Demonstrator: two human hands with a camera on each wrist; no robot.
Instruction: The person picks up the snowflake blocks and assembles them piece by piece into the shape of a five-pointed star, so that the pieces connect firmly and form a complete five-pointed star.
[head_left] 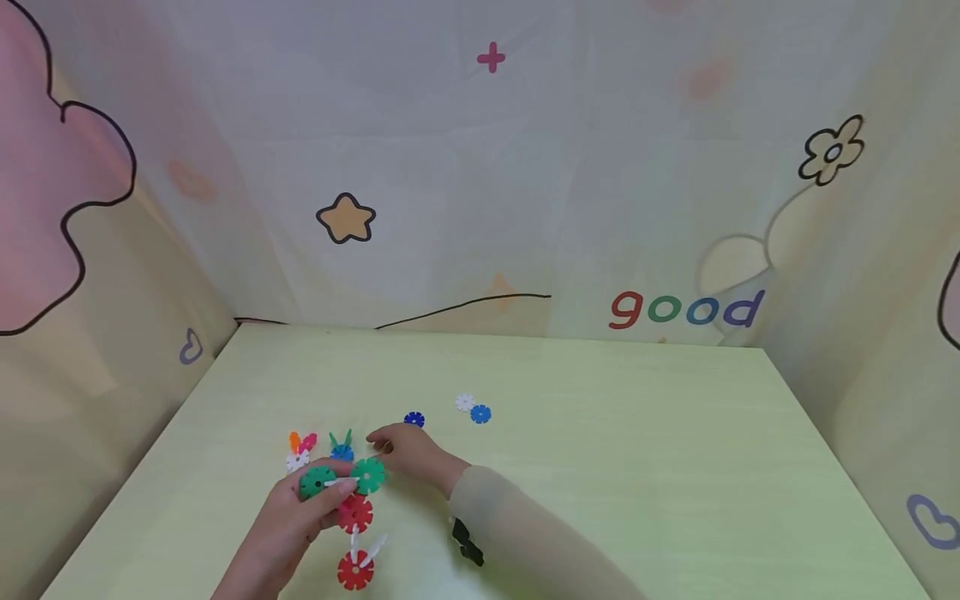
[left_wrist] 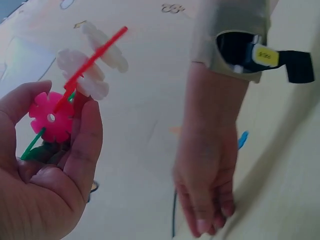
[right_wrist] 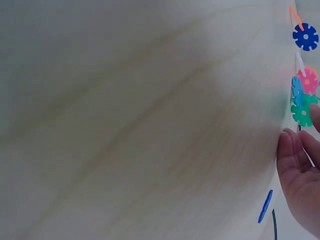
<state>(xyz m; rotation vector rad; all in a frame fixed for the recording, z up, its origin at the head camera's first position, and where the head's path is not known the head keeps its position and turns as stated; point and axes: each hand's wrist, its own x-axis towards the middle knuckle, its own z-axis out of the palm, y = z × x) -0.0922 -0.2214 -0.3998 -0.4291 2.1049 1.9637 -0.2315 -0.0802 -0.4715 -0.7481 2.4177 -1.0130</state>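
Beige sleeve (head_left: 532, 529) leads to the right hand (head_left: 418, 455), fingers loose; the left hand (head_left: 294, 512) pinches joined snowflake discs (head_left: 363, 517).

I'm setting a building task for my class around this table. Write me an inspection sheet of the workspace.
Surface: pale table, with notched discs on it.
Job's things: joined notched discs, green, red and white among them, held up; dark blue disc, white disc and mid-blue disc farther off; orange, pink and white cluster and blue piece with green prongs to the left.
Clutter: nothing seen.
Grippers: left hand grips the joined discs; right hand is beside the dark blue disc, nothing seen in it.
Cables: nothing seen.
Surroundings: cloth backdrop printed with a star and "good".
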